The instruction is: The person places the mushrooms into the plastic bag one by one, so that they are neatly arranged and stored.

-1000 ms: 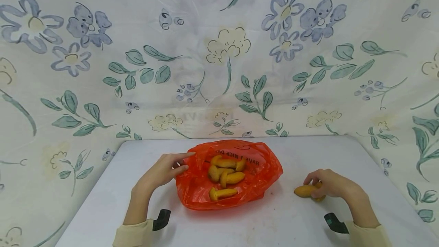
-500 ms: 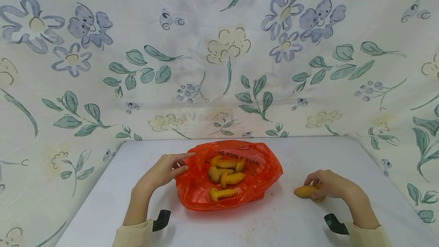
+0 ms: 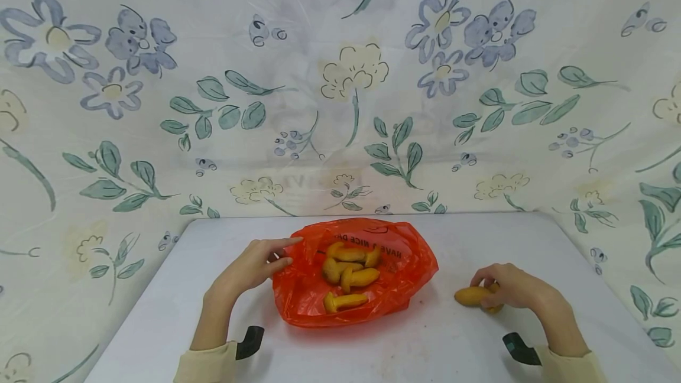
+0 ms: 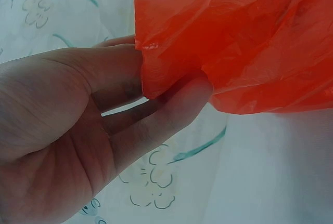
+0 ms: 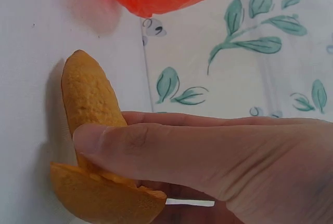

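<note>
A red plastic bag (image 3: 422, 265) with printed lettering lies with its mouth spread on the white table. Several yellow-brown mushrooms (image 3: 362, 277) rest inside it. At the bag's left edge, my left hand (image 3: 255, 262) pinches the thin plastic; in the left wrist view the edge of the red plastic (image 4: 171, 42) runs between the fingers. To the right of the bag, my right hand (image 3: 511, 285) grips another mushroom (image 3: 469, 296) by its stem, low over the table. The right wrist view shows the thumb across the stem and the rounded cap (image 5: 104, 193) towards the bottom.
The white table (image 3: 372, 353) carries small specks in front of the bag. A floral cloth (image 3: 340, 105) hangs behind and along both sides. A black strap piece (image 3: 250, 341) sticks out at the left wrist, and a similar black piece (image 3: 520, 349) at the right.
The right hand and its mushroom have shifted very slightly to the left. The left hand and the bag hold nearly the same place.
</note>
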{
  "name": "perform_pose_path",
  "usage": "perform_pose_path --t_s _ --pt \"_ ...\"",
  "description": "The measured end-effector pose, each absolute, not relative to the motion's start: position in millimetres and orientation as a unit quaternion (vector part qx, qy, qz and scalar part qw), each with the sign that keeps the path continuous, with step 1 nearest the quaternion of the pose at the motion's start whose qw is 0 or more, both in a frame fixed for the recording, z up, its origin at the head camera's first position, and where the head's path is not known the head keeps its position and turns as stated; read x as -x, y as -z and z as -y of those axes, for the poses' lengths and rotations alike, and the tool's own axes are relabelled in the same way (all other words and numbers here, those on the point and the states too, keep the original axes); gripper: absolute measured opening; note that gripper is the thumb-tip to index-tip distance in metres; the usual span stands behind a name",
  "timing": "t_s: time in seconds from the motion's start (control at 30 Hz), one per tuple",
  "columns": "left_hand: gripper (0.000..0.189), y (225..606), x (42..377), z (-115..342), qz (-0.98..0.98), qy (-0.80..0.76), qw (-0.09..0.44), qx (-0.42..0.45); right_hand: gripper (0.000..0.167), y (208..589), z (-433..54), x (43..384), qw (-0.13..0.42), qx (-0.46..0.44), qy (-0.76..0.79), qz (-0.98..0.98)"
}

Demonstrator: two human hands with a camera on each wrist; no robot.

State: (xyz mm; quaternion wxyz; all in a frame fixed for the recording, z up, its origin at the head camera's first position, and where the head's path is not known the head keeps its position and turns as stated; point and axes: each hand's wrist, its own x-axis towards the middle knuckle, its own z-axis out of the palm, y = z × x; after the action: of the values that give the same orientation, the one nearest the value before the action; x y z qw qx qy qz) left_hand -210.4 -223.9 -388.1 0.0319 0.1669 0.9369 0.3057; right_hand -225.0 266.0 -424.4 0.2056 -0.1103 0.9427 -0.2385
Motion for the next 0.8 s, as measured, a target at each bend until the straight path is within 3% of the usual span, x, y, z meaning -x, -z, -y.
perform_pose_path --t_s 0.8 --pt "0.043 388.6 211.3 225.3 -0.938 -0.299 0.027 -0.176 0.034 420.4 -267.8 225.3 0.159 0.152 0.240 -0.946"
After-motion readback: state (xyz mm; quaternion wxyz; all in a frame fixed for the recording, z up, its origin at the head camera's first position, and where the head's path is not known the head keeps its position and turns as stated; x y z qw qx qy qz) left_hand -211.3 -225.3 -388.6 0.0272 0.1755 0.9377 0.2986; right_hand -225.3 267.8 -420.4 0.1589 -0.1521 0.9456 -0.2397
